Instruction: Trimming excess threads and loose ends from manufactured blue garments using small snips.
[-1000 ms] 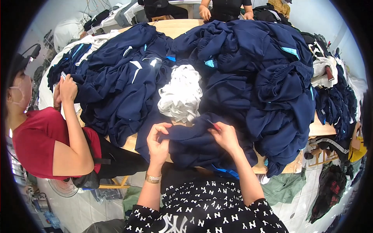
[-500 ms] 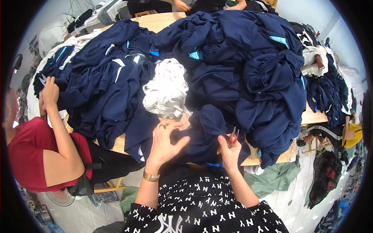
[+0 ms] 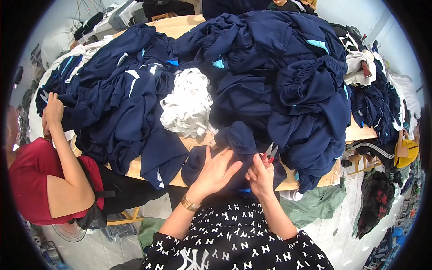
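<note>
A dark navy garment (image 3: 195, 164) lies bunched in front of me at the table's near edge. On its folds my left hand (image 3: 217, 172) rests with the fingers stretched and the thumb apart, so it is open. To its right, my right hand (image 3: 260, 176) is closed round a pair of small red-handled scissors (image 3: 271, 152), the metal blades pointing up and away from me. Part of the red grip is hidden by my fingers. Just beyond my left hand is a heap of white fabric strips (image 3: 186, 102).
Large piles of navy garments (image 3: 261, 40) cover much of the wooden table (image 3: 177, 26). At the left, a co-worker in a red top (image 3: 30, 184) holds scissors (image 3: 44, 96) over the cloth. Another person with a yellow bag (image 3: 407, 154) is far right. Green cloth (image 3: 315, 204) lies on the floor.
My left hand has moved right and down onto the navy garment, its fingers straightening. The right hand has shifted slightly left, with the scissors still in it. The view has shifted a little.
</note>
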Available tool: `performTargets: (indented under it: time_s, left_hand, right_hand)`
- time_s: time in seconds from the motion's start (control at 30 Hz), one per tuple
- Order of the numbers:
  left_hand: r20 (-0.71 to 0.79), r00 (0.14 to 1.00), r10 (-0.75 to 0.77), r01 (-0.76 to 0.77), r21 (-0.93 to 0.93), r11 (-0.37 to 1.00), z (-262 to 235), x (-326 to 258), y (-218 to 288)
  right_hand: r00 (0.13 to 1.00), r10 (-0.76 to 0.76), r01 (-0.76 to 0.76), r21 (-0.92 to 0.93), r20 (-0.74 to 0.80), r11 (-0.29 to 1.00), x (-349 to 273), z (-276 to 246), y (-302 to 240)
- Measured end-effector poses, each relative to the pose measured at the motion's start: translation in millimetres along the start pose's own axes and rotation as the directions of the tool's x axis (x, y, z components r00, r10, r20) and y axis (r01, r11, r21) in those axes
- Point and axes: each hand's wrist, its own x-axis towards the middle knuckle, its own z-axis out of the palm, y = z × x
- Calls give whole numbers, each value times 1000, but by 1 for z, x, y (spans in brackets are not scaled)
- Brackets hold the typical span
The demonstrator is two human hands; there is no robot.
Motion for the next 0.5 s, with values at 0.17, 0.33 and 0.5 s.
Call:
performTargets:
  time_s: [0.17, 0.33, 0.5]
  left_hand:
    - [-17, 1000, 11, -11, -8, 1000, -1, 1, 13]
    - [-199, 975, -97, 52, -219, 974, -17, 0, 13]
    - [-121, 979, -167, 84, -503, 860, -40, 0, 6]
  right_hand:
    - [998, 42, -46, 101, 46, 994, -3, 9, 0]
    - [991, -118, 118, -6, 55, 993, -6, 7, 2]
    - [992, -122, 112, -215, -36, 970, -28, 22, 19]
